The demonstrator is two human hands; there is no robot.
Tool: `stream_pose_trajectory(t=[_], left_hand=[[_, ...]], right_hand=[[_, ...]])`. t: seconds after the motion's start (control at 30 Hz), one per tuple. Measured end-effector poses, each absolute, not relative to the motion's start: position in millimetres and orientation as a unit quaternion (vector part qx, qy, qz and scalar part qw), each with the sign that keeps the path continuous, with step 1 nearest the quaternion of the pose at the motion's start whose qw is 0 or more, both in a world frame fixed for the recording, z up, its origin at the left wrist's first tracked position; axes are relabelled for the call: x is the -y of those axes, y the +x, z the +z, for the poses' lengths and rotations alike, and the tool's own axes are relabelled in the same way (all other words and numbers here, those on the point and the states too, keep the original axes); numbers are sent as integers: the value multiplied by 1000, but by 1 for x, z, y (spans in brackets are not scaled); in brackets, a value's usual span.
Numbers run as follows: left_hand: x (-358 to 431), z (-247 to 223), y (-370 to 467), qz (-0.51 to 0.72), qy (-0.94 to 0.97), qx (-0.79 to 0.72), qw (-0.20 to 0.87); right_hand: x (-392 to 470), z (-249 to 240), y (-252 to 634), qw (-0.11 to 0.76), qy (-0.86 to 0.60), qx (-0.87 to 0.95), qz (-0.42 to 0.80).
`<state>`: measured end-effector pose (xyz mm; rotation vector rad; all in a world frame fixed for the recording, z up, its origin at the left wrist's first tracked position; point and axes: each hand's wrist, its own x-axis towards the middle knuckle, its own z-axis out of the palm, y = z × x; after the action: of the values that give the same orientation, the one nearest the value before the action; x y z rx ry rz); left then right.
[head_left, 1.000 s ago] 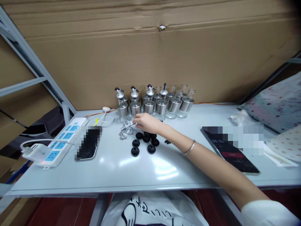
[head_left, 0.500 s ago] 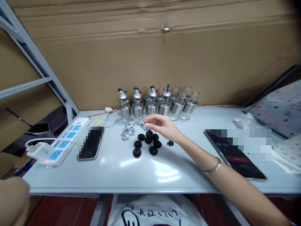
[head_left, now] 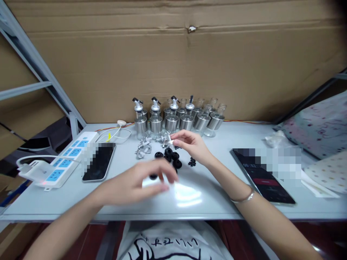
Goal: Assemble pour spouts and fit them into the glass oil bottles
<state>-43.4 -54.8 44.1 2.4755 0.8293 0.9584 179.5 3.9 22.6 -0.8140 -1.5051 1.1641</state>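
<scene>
My right hand [head_left: 192,146] pinches a small silver pourer spout [head_left: 169,137] between thumb and fingertips, a little above the table. My left hand [head_left: 141,180], smeared by motion, hangs over the table's front half with thumb and fingers apart and nothing visible in it. Beyond its fingers lie several round black stoppers [head_left: 168,153], some partly covered by that hand. More silver spout pieces [head_left: 143,148] lie in a loose pile left of my right hand. A cluster of tiny black parts [head_left: 192,161] sits beneath my right wrist.
Glass bottles with steel sleeves [head_left: 171,123] stand in rows at the back, several with pourers on top. A power strip [head_left: 67,162] and a phone [head_left: 100,164] are on the left. A larger dark-screened device [head_left: 262,177] lies right, near my right forearm. Cardboard [head_left: 162,68] walls the back.
My left hand has come in from the lower left to over the black stoppers. My right hand keeps its pinch on the spout, which now points more upright. The view has shifted slightly.
</scene>
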Motion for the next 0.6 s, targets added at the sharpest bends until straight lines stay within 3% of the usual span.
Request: stream_pose_trajectory(t=[0.03,0.2,0.4,0.6], left_hand=[[46,46,-41,304,891,-271,201],[3,23,-30,390,848,-335,132],[12,-5,-26,445,837,-311,68],[14,-7,-22,461,825,-315,83]], right_hand=[[-4,22,180,514,-337,618,489],[-4,15,178,522,-321,567,550],[5,12,169,492,-301,556,599],[10,13,166,474,-290,553,621]])
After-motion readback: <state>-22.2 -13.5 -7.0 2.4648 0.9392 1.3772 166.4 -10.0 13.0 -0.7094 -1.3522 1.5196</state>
